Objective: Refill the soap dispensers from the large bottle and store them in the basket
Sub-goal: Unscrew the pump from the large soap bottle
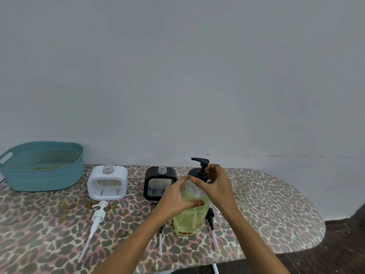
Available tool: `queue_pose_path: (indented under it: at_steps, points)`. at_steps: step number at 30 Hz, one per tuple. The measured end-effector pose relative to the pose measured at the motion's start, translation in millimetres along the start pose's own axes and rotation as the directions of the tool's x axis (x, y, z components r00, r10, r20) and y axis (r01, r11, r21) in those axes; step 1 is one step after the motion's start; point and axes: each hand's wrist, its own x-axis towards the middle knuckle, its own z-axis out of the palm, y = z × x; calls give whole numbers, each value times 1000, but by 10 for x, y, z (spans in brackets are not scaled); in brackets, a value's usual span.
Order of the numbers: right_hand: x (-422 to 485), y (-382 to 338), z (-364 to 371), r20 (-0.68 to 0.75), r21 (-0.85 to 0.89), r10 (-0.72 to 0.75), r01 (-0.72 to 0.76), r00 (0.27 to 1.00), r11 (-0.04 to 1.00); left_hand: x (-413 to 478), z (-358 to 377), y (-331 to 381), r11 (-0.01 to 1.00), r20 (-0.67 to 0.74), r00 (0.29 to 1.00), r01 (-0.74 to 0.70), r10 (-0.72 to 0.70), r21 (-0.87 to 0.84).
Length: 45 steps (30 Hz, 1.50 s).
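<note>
Large bottle (189,218), upright on table (276,214), long axis vertical: left hand (175,198) grips its shoulder, right hand (215,182) curls round its top, cap hidden; open black dispenser (156,176) just behind-left, nearer the left hand.

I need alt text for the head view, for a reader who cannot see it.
A person's left hand and right hand grip a large clear plastic bottle of yellow-green soap, the right at its top, on a leopard-print table. Behind stand a white square dispenser and a black square dispenser, both with open necks; a teal plastic basket sits at left.
</note>
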Motion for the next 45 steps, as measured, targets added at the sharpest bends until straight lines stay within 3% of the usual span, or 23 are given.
queue_pose_path:
  at_steps: [7, 22, 27, 36, 45]
  points:
    - [34, -66, -133, -58, 99, 25, -19, 998, 995, -14, -8, 19, 1000, 3, 1000, -15, 15, -15]
    - [251, -615, -872, -240, 252, -106, 168, 965, 953, -30, -14, 46, 999, 1, 1000, -15, 15, -40]
    - [253, -589, -1121, -301, 309, -45, 142, 953, 940, -46, -14, 82, 1000, 2, 1000, -15, 15, -8]
    - [172, -320, -1392, -339, 546, 231, -10, 912, 838, -64, -18, 98, 1000, 4, 1000, 3, -3, -11]
    - [145, -467, -1385, -376, 457, 106, 85, 921, 885, -73, -22, 115, 1000, 4, 1000, 7, -7, -13]
